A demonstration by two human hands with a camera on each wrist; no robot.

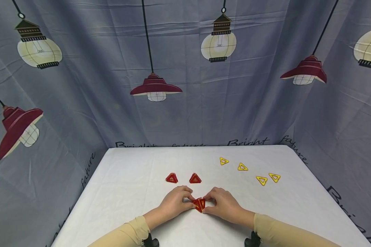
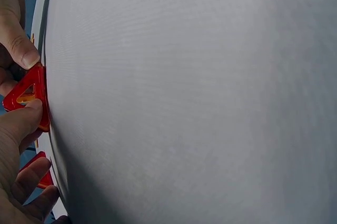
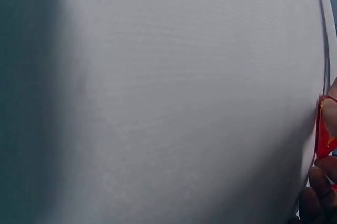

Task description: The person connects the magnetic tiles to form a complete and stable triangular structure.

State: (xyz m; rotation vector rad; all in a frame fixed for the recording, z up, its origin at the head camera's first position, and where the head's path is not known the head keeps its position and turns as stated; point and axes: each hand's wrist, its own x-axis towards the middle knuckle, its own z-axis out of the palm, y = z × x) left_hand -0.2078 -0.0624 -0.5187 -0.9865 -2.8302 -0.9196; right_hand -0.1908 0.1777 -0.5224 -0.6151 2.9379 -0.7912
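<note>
In the head view, red triangular pieces (image 1: 199,204) with cut-out centres stand joined or leaning together low over the white table. My left hand (image 1: 175,202) pinches them from the left with thumb and fingers. From the right side, my right hand (image 1: 224,205) pinches the same red pieces. The left wrist view shows one red triangle (image 2: 43,92) between both thumbs. At the edge of the right wrist view, a red piece (image 3: 322,142) sits under the thumb. Whether the pieces are fastened together I cannot tell.
Beyond my hands stand two red pyramid-like shapes, one at left (image 1: 171,178) and one at right (image 1: 195,178). Several yellow triangle frames lie flat at the back right, one nearest the middle (image 1: 221,163). A lamp-patterned curtain (image 1: 185,120) surrounds the white table (image 1: 136,164).
</note>
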